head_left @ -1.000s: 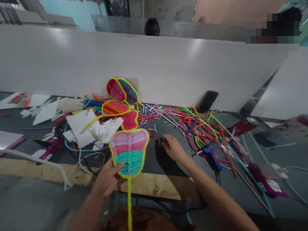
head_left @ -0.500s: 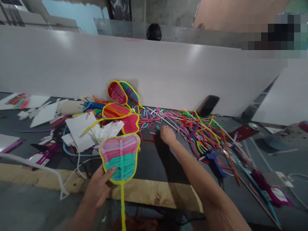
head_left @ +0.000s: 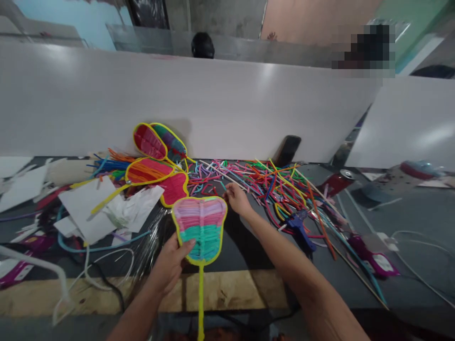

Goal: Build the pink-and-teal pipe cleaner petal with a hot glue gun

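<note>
My left hand [head_left: 172, 263] grips a petal-shaped pipe-cleaner panel [head_left: 201, 229] by its lower left edge, thumb on the front. The panel has a yellow rim and bands of lilac, pink and teal, with a yellow stem [head_left: 201, 303] hanging below. To its upper right, my right hand [head_left: 239, 199] is held low over the dark table, fingers curled together. A short teal pipe-cleaner piece [head_left: 223, 186] shows at its fingertips and appears pinched there. Loose pipe-cleaner pieces [head_left: 245, 176] in many colours lie just beyond this hand.
Finished yellow-rimmed panels [head_left: 151, 141] lean by the white partition [head_left: 220, 109]. White papers [head_left: 87, 206] and a bundle of clear strips lie left. On the right are a blue glue gun [head_left: 301, 234], a red can [head_left: 336, 183], a phone [head_left: 288, 150] and cables.
The view has swung right, so the scene sits further left. The lilac, pink and teal panel has come closer to my right hand. My right fingers have turned, with the teal piece at their tips.
</note>
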### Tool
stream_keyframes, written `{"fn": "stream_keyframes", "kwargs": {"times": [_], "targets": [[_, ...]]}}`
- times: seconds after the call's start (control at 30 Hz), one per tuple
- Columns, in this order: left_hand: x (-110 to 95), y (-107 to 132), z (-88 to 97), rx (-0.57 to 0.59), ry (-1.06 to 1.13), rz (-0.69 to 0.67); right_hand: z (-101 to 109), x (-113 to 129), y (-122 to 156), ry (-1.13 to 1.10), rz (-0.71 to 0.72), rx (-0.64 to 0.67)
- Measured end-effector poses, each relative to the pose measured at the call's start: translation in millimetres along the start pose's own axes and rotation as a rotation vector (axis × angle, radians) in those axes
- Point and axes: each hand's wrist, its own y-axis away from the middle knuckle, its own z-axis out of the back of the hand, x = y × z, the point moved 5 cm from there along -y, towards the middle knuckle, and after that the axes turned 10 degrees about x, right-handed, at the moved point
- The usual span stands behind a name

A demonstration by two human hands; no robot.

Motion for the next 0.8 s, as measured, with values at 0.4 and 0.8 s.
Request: {"fn": "stream_keyframes", "kwargs": {"times": [0.4, 0.8], "targets": [[3.5, -55.2, -20.6, -0.117, -0.958, -0.348, 92.1, -3.3, 130.9, 0.095, 0.023, -0.106], [15.0, 14.4, -107.5, 0.157, -1.718, -0.897, 10.8, 10.3, 184.3, 0.298, 0.040, 0.291]]}}
